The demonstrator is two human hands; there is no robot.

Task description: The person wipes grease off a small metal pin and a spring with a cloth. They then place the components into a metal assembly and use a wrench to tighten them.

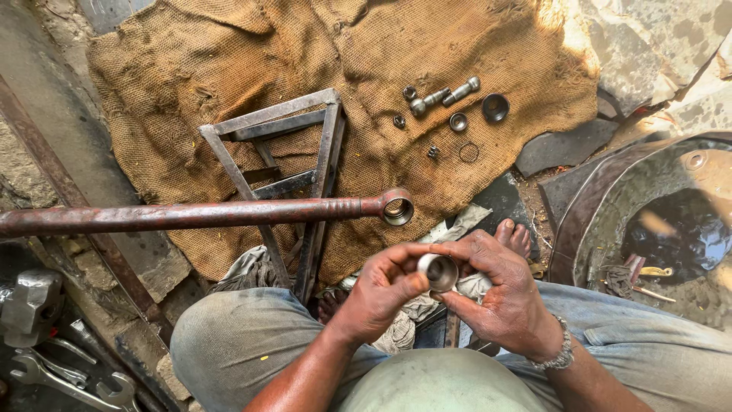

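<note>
Between our knees, just above the lap, we are holding a short metal sleeve (438,271) in both hands. Our left hand (381,294) is pinching its near-left rim between thumb and forefinger; our right hand (507,294) is closing around its right side, with the thumb coming over the top and the fingers curling beneath. Neither hand is spread; both are gripping the sleeve.

The sleeve is sitting with its open bore tilted up toward the camera, so its short axis is pointing roughly up and away from us. Directly ahead of it, near but not touching, the eye (396,207) at the end of the rusty rod (183,217) is lying with its bore also facing upward. The rod's long axis is running left to right across the burlap (457,38), resting over a steel frame (293,160).

Both hands are lying at about the same distance from the eye; the left hand is sitting slightly more under it.

Farther ahead on the burlap, well apart from the hands, bolts (446,95), a cup (496,107) and a ring (468,152) are lying loose. Spanners (76,378) are lying at lower left.
</note>
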